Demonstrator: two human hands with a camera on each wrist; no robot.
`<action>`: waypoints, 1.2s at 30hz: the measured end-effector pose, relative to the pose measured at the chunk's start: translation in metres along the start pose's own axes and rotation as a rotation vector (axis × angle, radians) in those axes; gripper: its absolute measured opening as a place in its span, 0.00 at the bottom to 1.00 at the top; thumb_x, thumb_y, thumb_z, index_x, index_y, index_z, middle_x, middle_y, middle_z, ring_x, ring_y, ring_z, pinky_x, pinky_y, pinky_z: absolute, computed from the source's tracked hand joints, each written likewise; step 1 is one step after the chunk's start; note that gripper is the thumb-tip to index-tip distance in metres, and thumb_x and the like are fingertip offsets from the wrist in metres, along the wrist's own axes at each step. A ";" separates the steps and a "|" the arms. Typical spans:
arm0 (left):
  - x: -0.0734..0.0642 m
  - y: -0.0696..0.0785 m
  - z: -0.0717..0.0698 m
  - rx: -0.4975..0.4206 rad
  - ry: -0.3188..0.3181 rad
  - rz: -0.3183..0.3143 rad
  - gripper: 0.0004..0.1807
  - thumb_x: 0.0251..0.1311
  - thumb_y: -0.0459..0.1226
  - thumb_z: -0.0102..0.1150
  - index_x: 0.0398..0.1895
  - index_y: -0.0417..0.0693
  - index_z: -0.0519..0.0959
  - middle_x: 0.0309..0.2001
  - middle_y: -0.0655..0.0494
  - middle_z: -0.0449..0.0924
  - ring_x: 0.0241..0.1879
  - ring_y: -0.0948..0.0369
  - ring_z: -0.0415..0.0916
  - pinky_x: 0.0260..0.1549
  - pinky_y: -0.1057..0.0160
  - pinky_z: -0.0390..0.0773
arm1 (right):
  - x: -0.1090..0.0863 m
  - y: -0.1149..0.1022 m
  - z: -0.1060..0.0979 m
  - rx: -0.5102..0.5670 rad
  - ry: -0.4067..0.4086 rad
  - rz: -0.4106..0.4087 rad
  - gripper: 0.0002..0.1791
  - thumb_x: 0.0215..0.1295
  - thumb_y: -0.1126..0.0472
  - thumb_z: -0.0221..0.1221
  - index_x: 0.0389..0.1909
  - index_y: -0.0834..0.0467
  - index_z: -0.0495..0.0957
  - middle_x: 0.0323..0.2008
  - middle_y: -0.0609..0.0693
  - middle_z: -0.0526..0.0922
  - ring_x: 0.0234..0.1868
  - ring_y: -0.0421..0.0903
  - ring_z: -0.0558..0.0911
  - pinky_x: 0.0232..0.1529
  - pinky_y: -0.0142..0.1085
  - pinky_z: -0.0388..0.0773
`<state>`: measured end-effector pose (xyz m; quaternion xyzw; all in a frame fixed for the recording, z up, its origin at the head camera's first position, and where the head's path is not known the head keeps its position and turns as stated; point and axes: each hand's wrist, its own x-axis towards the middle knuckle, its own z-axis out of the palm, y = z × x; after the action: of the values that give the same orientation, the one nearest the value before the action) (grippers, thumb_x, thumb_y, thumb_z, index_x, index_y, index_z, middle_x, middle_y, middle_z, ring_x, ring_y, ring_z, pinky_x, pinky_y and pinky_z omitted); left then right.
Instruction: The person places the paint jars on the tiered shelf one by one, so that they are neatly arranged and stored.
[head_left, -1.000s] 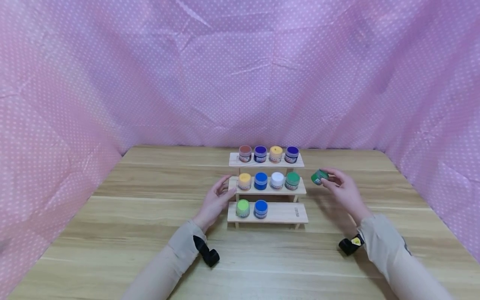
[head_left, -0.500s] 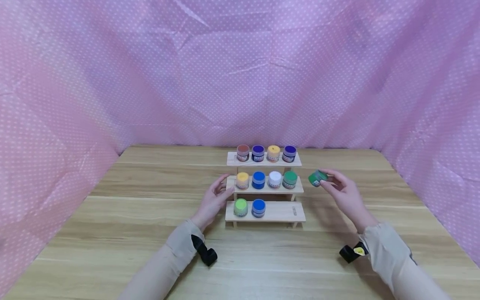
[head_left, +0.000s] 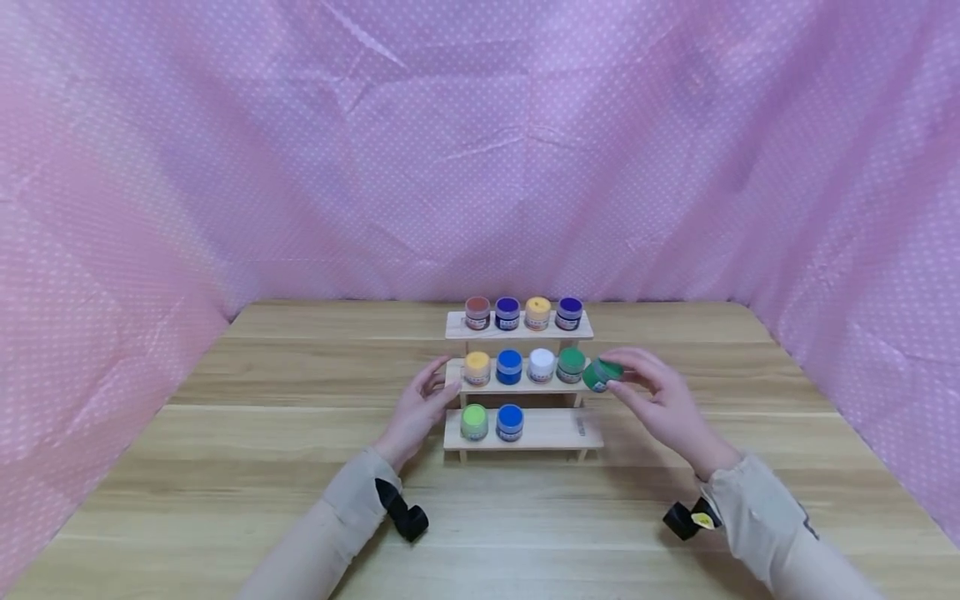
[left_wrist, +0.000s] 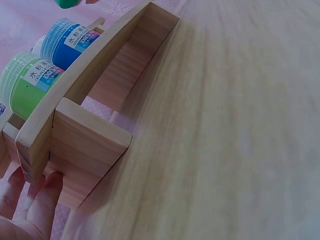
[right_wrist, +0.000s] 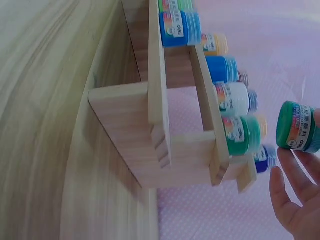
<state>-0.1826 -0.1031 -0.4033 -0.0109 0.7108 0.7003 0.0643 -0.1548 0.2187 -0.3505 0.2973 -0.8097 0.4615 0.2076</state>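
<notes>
My right hand [head_left: 667,408] pinches a dark green paint jar [head_left: 602,375] between thumb and fingers. The jar is tilted, in the air at the right end of the middle tier of a wooden stepped rack [head_left: 555,429]. It hangs beside a similar green jar [head_left: 571,365] standing there. At the rack's left end is my left hand [head_left: 416,412], its thumb and fingers about the end of the middle tier. In the left wrist view those fingers [left_wrist: 42,205] lie rather straight against the wood; whether they press is unclear.
The middle tier also bears yellow, blue and white jars [head_left: 541,365]. Brown, purple and yellow jars [head_left: 537,313] stand on the top tier. A light green jar [head_left: 474,422] and a blue jar [head_left: 510,422] occupy the lowest tier's left half. Pink dotted cloth [head_left: 480,167] surrounds the wooden table [head_left: 300,367].
My right hand has carried the green jar leftward, from away on the right up to the middle tier's right end. My left hand has stayed at the rack's left end.
</notes>
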 end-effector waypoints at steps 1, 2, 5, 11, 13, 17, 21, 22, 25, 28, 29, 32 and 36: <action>0.000 0.000 0.000 0.000 -0.006 0.005 0.32 0.64 0.38 0.56 0.71 0.54 0.59 0.59 0.45 0.70 0.42 0.64 0.71 0.26 0.72 0.66 | 0.000 -0.002 0.001 -0.020 -0.008 -0.029 0.20 0.53 0.80 0.59 0.48 0.68 0.77 0.47 0.53 0.80 0.47 0.27 0.75 0.47 0.19 0.73; 0.001 0.000 0.000 -0.002 -0.010 0.011 0.32 0.64 0.38 0.56 0.71 0.53 0.59 0.58 0.45 0.70 0.40 0.64 0.71 0.25 0.72 0.66 | 0.001 -0.003 0.002 -0.036 -0.017 -0.056 0.20 0.52 0.80 0.60 0.48 0.67 0.77 0.47 0.56 0.80 0.48 0.27 0.75 0.47 0.19 0.73; 0.003 0.001 0.000 -0.013 -0.013 0.024 0.32 0.64 0.37 0.55 0.71 0.54 0.59 0.58 0.45 0.70 0.39 0.65 0.71 0.24 0.73 0.65 | 0.004 -0.007 0.005 -0.068 -0.051 -0.118 0.22 0.50 0.80 0.61 0.48 0.64 0.79 0.47 0.60 0.80 0.49 0.30 0.75 0.49 0.20 0.72; 0.005 0.004 -0.002 -0.048 0.003 0.046 0.31 0.64 0.36 0.55 0.71 0.54 0.59 0.58 0.45 0.69 0.37 0.67 0.71 0.22 0.74 0.63 | 0.015 -0.012 0.014 -0.128 -0.162 -0.159 0.21 0.53 0.74 0.63 0.49 0.59 0.79 0.49 0.55 0.81 0.50 0.41 0.78 0.53 0.28 0.73; 0.005 0.003 -0.003 -0.045 0.004 0.044 0.32 0.64 0.36 0.55 0.71 0.54 0.59 0.58 0.46 0.70 0.36 0.67 0.70 0.22 0.74 0.63 | 0.016 -0.013 0.018 -0.137 -0.191 -0.174 0.20 0.54 0.73 0.63 0.49 0.59 0.79 0.48 0.53 0.81 0.47 0.43 0.80 0.51 0.32 0.76; 0.004 0.002 -0.003 -0.032 -0.005 0.032 0.32 0.64 0.37 0.55 0.71 0.53 0.59 0.58 0.45 0.70 0.38 0.66 0.71 0.24 0.74 0.65 | 0.014 -0.014 0.024 -0.157 -0.230 -0.162 0.19 0.55 0.71 0.64 0.49 0.58 0.79 0.47 0.50 0.82 0.48 0.46 0.80 0.51 0.41 0.77; 0.003 0.002 -0.003 -0.034 -0.003 0.028 0.31 0.64 0.36 0.55 0.70 0.53 0.60 0.59 0.44 0.70 0.41 0.65 0.72 0.26 0.73 0.67 | 0.012 -0.013 0.030 -0.176 -0.266 -0.126 0.17 0.56 0.68 0.64 0.49 0.57 0.79 0.47 0.48 0.82 0.49 0.46 0.80 0.50 0.43 0.77; 0.003 0.002 -0.003 -0.034 -0.001 0.025 0.31 0.64 0.36 0.56 0.70 0.54 0.60 0.59 0.45 0.70 0.42 0.65 0.73 0.27 0.73 0.68 | 0.011 -0.013 0.031 -0.173 -0.276 -0.119 0.17 0.57 0.68 0.64 0.48 0.57 0.79 0.47 0.48 0.82 0.49 0.45 0.80 0.50 0.43 0.78; 0.003 0.002 -0.003 -0.030 -0.004 0.019 0.31 0.64 0.36 0.56 0.70 0.54 0.60 0.59 0.45 0.70 0.42 0.65 0.73 0.27 0.73 0.68 | 0.009 -0.011 0.035 -0.169 -0.306 -0.098 0.16 0.57 0.68 0.63 0.48 0.58 0.79 0.46 0.48 0.82 0.48 0.44 0.80 0.49 0.41 0.78; 0.003 0.003 -0.002 -0.030 -0.012 0.021 0.32 0.64 0.36 0.56 0.71 0.53 0.59 0.59 0.45 0.70 0.41 0.65 0.73 0.26 0.73 0.67 | 0.007 -0.012 0.037 -0.161 -0.341 -0.059 0.16 0.58 0.68 0.63 0.49 0.58 0.79 0.47 0.48 0.81 0.47 0.44 0.80 0.48 0.41 0.79; 0.003 0.003 -0.001 -0.033 -0.016 0.023 0.32 0.64 0.36 0.56 0.71 0.53 0.59 0.60 0.45 0.70 0.40 0.65 0.72 0.25 0.73 0.67 | 0.007 -0.012 0.038 -0.158 -0.356 -0.038 0.16 0.59 0.67 0.62 0.49 0.58 0.78 0.47 0.48 0.81 0.47 0.44 0.81 0.48 0.41 0.79; 0.004 0.002 0.000 -0.019 -0.015 0.017 0.33 0.64 0.36 0.56 0.71 0.53 0.58 0.60 0.44 0.70 0.43 0.63 0.73 0.28 0.73 0.69 | 0.006 -0.014 0.040 -0.149 -0.405 0.034 0.16 0.61 0.65 0.61 0.51 0.56 0.78 0.48 0.47 0.80 0.48 0.43 0.80 0.49 0.42 0.79; 0.003 0.000 0.000 -0.003 -0.009 -0.004 0.32 0.64 0.37 0.56 0.71 0.55 0.59 0.61 0.45 0.69 0.49 0.60 0.73 0.36 0.71 0.73 | 0.004 -0.014 0.042 -0.151 -0.448 0.084 0.16 0.62 0.63 0.61 0.51 0.56 0.77 0.49 0.46 0.80 0.48 0.43 0.80 0.50 0.42 0.79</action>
<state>-0.1853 -0.1028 -0.4036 -0.0094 0.7096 0.7012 0.0687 -0.1506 0.1756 -0.3595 0.3420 -0.8794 0.3302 0.0253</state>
